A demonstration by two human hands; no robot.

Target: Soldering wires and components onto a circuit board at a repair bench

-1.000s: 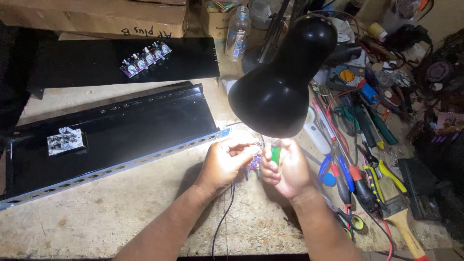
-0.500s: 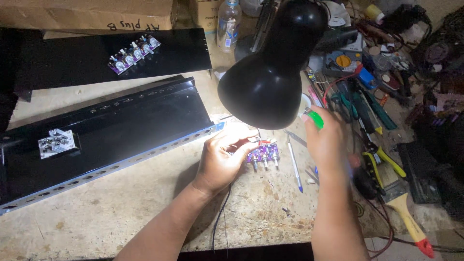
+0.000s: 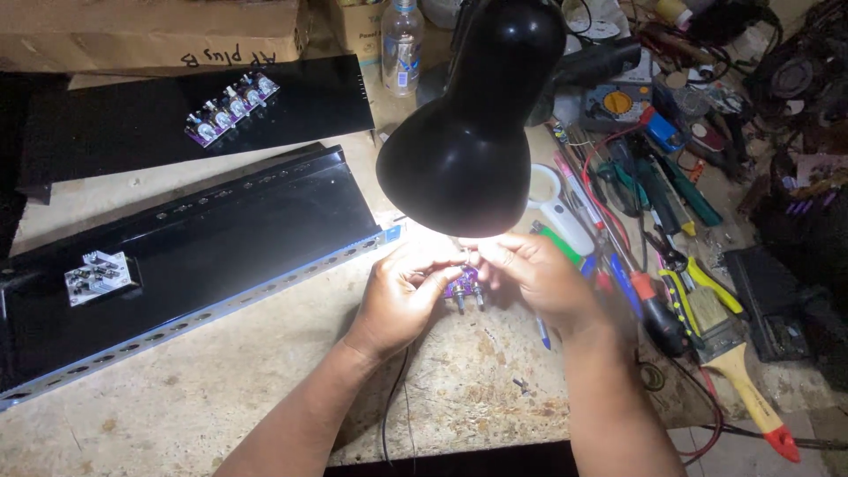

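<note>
Fingers of left hand (image 3: pixel 402 296) and right hand (image 3: pixel 539 278) pinch a small purple circuit board (image 3: pixel 464 284) (light, probably fragile) mid-frame under the black lamp (image 3: pixel 468 132); hold it by its edges.

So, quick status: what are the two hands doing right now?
Left hand and right hand both pinching small purple circuit board under black desk lamp. Board held above the workbench. Lamp shade hides part of the fingers.

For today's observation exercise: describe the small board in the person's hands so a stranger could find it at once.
Find the black desk lamp mid-bench. Directly under its shade, the left hand and right hand pinch a small purple circuit board. Unlike the purple board on the far black panel, it is off the bench.
</note>
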